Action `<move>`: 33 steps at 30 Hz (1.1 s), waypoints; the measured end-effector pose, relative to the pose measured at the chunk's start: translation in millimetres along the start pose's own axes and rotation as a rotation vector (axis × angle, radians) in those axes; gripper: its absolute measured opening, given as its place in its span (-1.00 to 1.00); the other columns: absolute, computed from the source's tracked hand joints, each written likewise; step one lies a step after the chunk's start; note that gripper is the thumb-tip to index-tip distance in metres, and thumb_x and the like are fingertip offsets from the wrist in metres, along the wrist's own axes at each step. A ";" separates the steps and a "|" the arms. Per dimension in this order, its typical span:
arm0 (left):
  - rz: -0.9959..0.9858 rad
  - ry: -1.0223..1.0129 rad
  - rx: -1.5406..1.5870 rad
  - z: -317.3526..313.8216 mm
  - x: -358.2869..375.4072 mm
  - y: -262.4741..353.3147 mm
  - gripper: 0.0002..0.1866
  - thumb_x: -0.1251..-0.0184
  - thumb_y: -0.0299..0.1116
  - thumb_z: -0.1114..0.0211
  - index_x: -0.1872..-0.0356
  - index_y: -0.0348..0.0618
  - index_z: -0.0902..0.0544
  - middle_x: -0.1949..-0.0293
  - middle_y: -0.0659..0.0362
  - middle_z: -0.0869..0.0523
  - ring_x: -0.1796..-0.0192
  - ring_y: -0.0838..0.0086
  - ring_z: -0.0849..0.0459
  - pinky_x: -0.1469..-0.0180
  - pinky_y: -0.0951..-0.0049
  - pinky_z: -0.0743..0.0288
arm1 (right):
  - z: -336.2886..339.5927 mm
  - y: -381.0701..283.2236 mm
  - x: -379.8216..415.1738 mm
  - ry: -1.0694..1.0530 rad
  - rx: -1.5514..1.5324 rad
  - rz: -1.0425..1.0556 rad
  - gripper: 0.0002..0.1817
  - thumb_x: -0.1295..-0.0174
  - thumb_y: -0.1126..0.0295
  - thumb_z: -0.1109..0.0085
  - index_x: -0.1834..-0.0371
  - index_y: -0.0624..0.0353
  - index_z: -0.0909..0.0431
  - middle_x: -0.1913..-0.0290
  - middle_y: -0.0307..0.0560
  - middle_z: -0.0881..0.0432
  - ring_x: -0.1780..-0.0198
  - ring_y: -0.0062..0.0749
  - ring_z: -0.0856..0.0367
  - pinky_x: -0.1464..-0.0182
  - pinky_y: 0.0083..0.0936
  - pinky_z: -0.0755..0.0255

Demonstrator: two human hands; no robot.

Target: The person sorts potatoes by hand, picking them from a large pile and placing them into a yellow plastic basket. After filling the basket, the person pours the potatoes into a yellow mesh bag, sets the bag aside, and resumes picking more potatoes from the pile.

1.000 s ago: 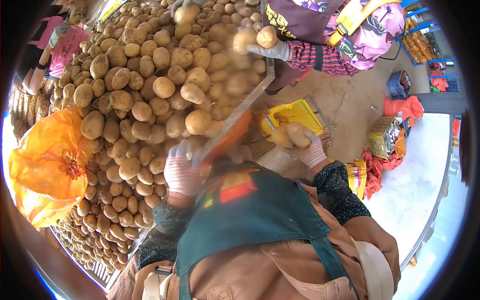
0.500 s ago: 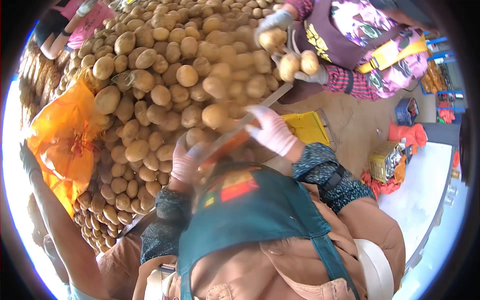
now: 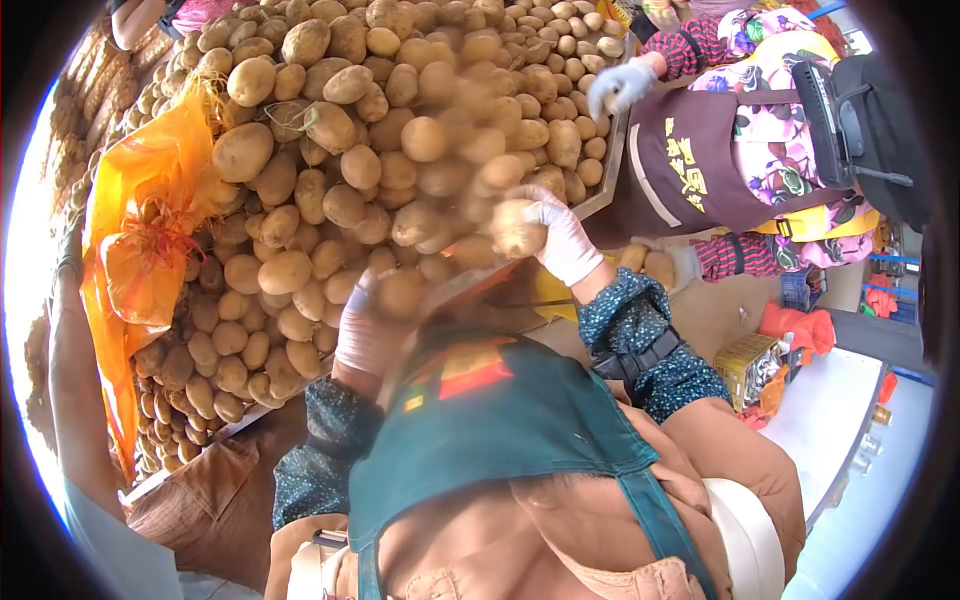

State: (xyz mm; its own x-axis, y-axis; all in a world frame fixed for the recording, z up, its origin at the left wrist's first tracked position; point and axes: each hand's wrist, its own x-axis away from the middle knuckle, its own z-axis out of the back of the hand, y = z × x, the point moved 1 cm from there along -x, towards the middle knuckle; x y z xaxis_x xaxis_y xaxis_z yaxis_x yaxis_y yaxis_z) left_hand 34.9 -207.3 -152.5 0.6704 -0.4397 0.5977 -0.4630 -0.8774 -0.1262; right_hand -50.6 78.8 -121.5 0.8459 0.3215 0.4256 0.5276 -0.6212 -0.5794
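Note:
A big heap of tan potatoes [image 3: 330,160] fills a metal sorting table [image 3: 610,170] in front of me. My right hand [image 3: 562,238], in a white glove, is closed around one potato [image 3: 517,228] at the heap's near right edge. My left hand [image 3: 365,330], in a pink-white glove, rests on a potato [image 3: 400,292] at the near edge of the heap; whether it grips that potato is unclear. My teal apron and dark patterned sleeves fill the lower middle of the view.
An orange mesh sack [image 3: 140,250] hangs at the left of the heap. A co-worker in a floral top and purple apron [image 3: 720,150] stands at the right, one gloved hand [image 3: 620,85] over the potatoes. Another person's arm [image 3: 75,380] is at far left. A yellow crate [image 3: 750,365] sits on the ground.
My right hand came up from beside my body, reached onto the heap and closed on a potato. The view swung left. The co-worker lowered the potatoes held earlier.

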 end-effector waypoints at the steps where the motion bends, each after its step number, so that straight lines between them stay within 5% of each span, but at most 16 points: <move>1: 0.151 0.045 0.317 -16.6 3.5 -2.4 -0.53 -0.27 -0.21 -0.43 -0.11 -0.24 -0.55 -0.11 -0.03 -0.63 -0.19 0.01 -0.60 -0.33 -0.26 -0.46 | 6.5 2.0 3.2 0.064 0.162 0.025 -0.77 -0.29 0.37 -0.34 0.07 0.22 -0.61 0.20 -0.15 -0.71 0.22 -0.50 -0.67 0.05 -0.55 -0.56; 2: -0.066 0.220 -0.156 -31.9 7.4 -10.9 -0.60 -0.30 -0.25 -0.41 -0.05 -0.24 -0.58 0.02 0.00 -0.69 -0.08 0.13 -0.67 -0.21 -0.03 -0.60 | 19.0 9.4 4.2 0.127 0.322 0.048 -0.76 -0.29 0.36 -0.35 0.06 0.23 -0.60 0.20 -0.15 -0.71 0.22 -0.51 -0.66 0.06 -0.55 -0.56; 6: -0.347 0.287 -1.120 -27.1 -8.0 -14.1 -0.76 -0.26 -0.36 -0.36 0.10 -0.24 -0.68 0.31 0.17 -0.72 0.24 0.46 -0.67 0.07 0.45 -0.59 | 44.4 28.1 12.0 0.373 1.092 0.178 -0.56 -0.22 0.25 -0.46 -0.06 0.25 -0.58 0.16 -0.03 -0.71 0.12 -0.38 -0.66 -0.01 -0.43 -0.54; 7: -0.457 0.274 -1.257 -28.2 -13.4 -14.8 -0.73 -0.24 -0.37 -0.37 0.08 -0.26 -0.68 0.27 0.16 -0.71 0.22 0.46 -0.66 0.06 0.45 -0.58 | 42.2 24.8 14.7 0.474 1.275 0.230 -0.52 -0.20 0.23 -0.48 -0.09 0.25 -0.58 0.14 0.01 -0.71 0.09 -0.34 -0.66 -0.04 -0.40 -0.54; 8: -0.569 0.258 -1.390 -27.2 -18.8 -17.1 -0.71 -0.21 -0.39 -0.37 0.06 -0.27 -0.68 0.23 0.15 -0.71 0.20 0.46 -0.64 0.04 0.45 -0.57 | 63.9 31.4 7.4 0.537 1.006 0.181 -0.45 -0.20 0.22 -0.47 -0.20 0.24 -0.54 0.05 0.13 -0.71 0.00 -0.15 -0.66 -0.13 -0.30 -0.52; 9: -0.684 0.240 -1.520 -27.9 -22.8 -19.7 -0.68 -0.19 -0.40 -0.38 0.04 -0.28 -0.67 0.19 0.13 -0.71 0.18 0.46 -0.63 0.03 0.45 -0.56 | 60.8 21.5 7.2 0.578 1.054 0.220 -0.44 -0.20 0.23 -0.46 -0.22 0.23 -0.54 0.03 0.16 -0.71 -0.02 -0.12 -0.66 -0.15 -0.29 -0.51; 10: -0.879 0.129 -1.822 -50.5 -19.8 -20.5 -0.51 -0.13 -0.41 -0.39 -0.13 -0.29 -0.62 -0.02 0.00 -0.68 0.05 0.28 -0.68 -0.06 0.34 -0.59 | 51.5 9.6 6.6 0.616 1.099 0.260 -0.43 -0.19 0.24 -0.45 -0.24 0.22 -0.53 0.00 0.18 -0.70 -0.05 -0.08 -0.66 -0.17 -0.28 -0.51; 13: -1.046 0.198 -2.266 -71.9 -29.1 -25.1 -0.41 -0.13 -0.37 -0.37 -0.26 -0.27 -0.56 -0.21 -0.14 -0.59 -0.11 0.03 -0.67 -0.16 0.20 -0.58 | 46.5 -14.3 -2.6 0.537 1.417 0.355 -0.34 -0.19 0.21 -0.40 -0.35 0.19 -0.45 -0.04 0.22 -0.69 -0.06 0.04 -0.67 -0.16 -0.21 -0.52; 15: -0.810 0.348 -2.535 -85.6 -39.1 -28.5 -0.31 -0.21 -0.28 -0.32 -0.41 -0.19 -0.42 -0.35 -0.19 -0.47 -0.17 -0.07 -0.64 -0.16 0.10 -0.59 | 35.4 -29.9 -0.1 0.439 1.749 0.368 -0.29 -0.19 0.18 -0.38 -0.40 0.17 -0.41 0.10 0.18 -0.72 0.06 0.02 -0.71 -0.08 -0.20 -0.55; 17: -0.717 0.500 -2.758 -93.9 -48.5 -34.0 -0.26 -0.25 -0.24 -0.30 -0.47 -0.17 -0.34 -0.40 -0.19 -0.41 -0.17 -0.04 -0.66 -0.13 0.10 -0.61 | 22.1 -39.1 1.4 0.456 1.883 0.129 -0.24 -0.17 0.08 -0.34 -0.43 0.15 -0.37 -0.01 0.23 -0.70 -0.06 0.12 -0.67 -0.12 -0.10 -0.54; 21: -0.558 0.555 -2.778 -103.9 -47.3 -39.7 -0.22 -0.27 -0.23 -0.32 -0.52 -0.09 -0.27 -0.42 -0.21 -0.38 -0.15 0.00 -0.68 -0.09 0.10 -0.64 | 10.6 -49.4 2.6 0.604 1.900 -0.184 -0.17 -0.16 -0.03 -0.37 -0.42 0.16 -0.33 -0.09 0.18 -0.68 -0.14 0.00 -0.67 -0.17 -0.14 -0.54; 28: -0.895 0.278 -2.459 -67.2 -37.3 -24.5 -0.26 -0.29 -0.37 -0.34 -0.51 -0.12 -0.31 -0.42 -0.17 -0.42 -0.22 0.02 -0.65 -0.23 0.19 -0.58 | 25.1 -51.3 -7.2 0.656 1.852 -0.262 -0.14 -0.06 -0.13 -0.43 -0.33 0.21 -0.43 -0.17 0.18 -0.67 -0.19 -0.02 -0.67 -0.22 -0.19 -0.52; 31: -0.556 0.029 -1.297 -54.9 -37.8 -17.1 -0.26 -0.33 -0.44 -0.34 -0.52 -0.21 -0.28 -0.39 -0.09 -0.50 -0.30 0.14 -0.61 -0.30 0.22 -0.53 | 43.1 -52.7 -3.5 0.558 1.798 -0.102 -0.12 0.01 -0.11 -0.48 -0.30 0.26 -0.46 -0.17 0.20 -0.67 -0.20 0.02 -0.65 -0.22 -0.20 -0.51; 33: -0.412 -0.032 -1.059 -65.9 -22.0 -13.9 -0.33 -0.41 -0.36 -0.27 -0.51 -0.25 -0.30 -0.34 -0.03 -0.55 -0.34 0.20 -0.58 -0.33 0.22 -0.52 | 49.9 -48.6 4.7 0.472 1.714 0.007 -0.12 0.00 0.00 -0.48 -0.38 0.19 -0.41 -0.16 0.19 -0.67 -0.19 0.06 -0.64 -0.21 -0.20 -0.51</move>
State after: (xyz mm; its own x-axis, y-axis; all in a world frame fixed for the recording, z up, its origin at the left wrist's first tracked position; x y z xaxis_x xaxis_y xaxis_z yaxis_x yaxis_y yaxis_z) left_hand -11.6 -172.8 -111.7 0.8926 -0.1728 0.4165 -0.4508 -0.3595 0.8170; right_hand -68.4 146.2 -126.0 0.9187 -0.0823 0.3862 0.2681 0.8480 -0.4571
